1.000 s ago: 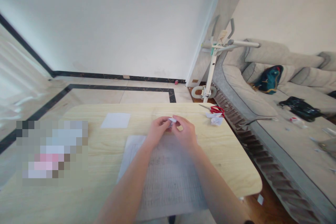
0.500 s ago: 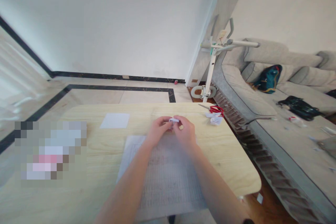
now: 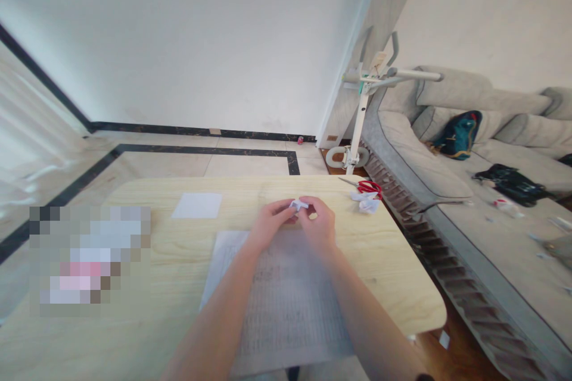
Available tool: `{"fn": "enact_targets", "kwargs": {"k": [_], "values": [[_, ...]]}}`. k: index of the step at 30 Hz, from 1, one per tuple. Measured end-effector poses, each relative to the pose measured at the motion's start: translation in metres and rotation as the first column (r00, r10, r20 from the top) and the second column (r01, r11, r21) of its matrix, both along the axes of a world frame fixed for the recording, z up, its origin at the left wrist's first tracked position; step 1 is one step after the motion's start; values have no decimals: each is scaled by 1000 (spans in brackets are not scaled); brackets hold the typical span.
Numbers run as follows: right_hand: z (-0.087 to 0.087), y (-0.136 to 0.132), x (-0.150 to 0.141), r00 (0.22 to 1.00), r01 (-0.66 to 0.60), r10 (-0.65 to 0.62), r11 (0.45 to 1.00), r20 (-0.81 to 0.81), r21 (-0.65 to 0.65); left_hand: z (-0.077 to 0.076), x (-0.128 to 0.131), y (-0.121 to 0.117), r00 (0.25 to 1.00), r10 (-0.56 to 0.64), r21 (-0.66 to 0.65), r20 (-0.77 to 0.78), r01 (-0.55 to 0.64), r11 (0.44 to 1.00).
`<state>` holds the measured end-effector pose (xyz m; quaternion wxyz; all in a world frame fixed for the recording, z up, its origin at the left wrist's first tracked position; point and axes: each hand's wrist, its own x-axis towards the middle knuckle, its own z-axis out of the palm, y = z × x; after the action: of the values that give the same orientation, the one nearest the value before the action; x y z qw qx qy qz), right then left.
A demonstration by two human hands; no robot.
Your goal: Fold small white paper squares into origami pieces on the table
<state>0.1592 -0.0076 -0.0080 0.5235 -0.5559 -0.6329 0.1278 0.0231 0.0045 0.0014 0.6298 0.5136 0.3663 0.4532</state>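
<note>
Between my two hands is a small piece of folded white paper (image 3: pixel 299 205), pinched by the fingertips of both. My left hand (image 3: pixel 272 220) grips its left side, thumb on the near face. On the other side, my right hand (image 3: pixel 318 223) is closed on the paper with bent fingers. Both hands are just above the far edge of a large printed sheet (image 3: pixel 286 303) on the wooden table (image 3: pixel 388 262). My forearms cover parts of that sheet. The exact shape of the folds is too small to make out.
A blank white sheet (image 3: pixel 196 205) lies at the left back of the table. Red-handled scissors (image 3: pixel 370 187) and crumpled white paper (image 3: pixel 367 202) are at the right back edge. A blurred-out area covers the left side. Beyond stand an exercise machine (image 3: pixel 357 125) and a grey sofa (image 3: pixel 500 190).
The folded paper has turned a little in my fingers and more of its folded shape shows. Both hands stay in nearly the same place.
</note>
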Motion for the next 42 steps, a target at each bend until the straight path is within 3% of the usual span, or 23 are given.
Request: {"fn": "enact_targets", "kwargs": {"k": [27, 42], "values": [[0, 1, 0, 1000, 13, -13, 1000, 20, 21, 0, -1, 0, 999, 14, -30, -29, -15, 999], [-2, 2, -2, 1000, 7, -8, 1000, -28, -11, -7, 0, 3, 999, 25, -55, 46, -23, 998]]}}
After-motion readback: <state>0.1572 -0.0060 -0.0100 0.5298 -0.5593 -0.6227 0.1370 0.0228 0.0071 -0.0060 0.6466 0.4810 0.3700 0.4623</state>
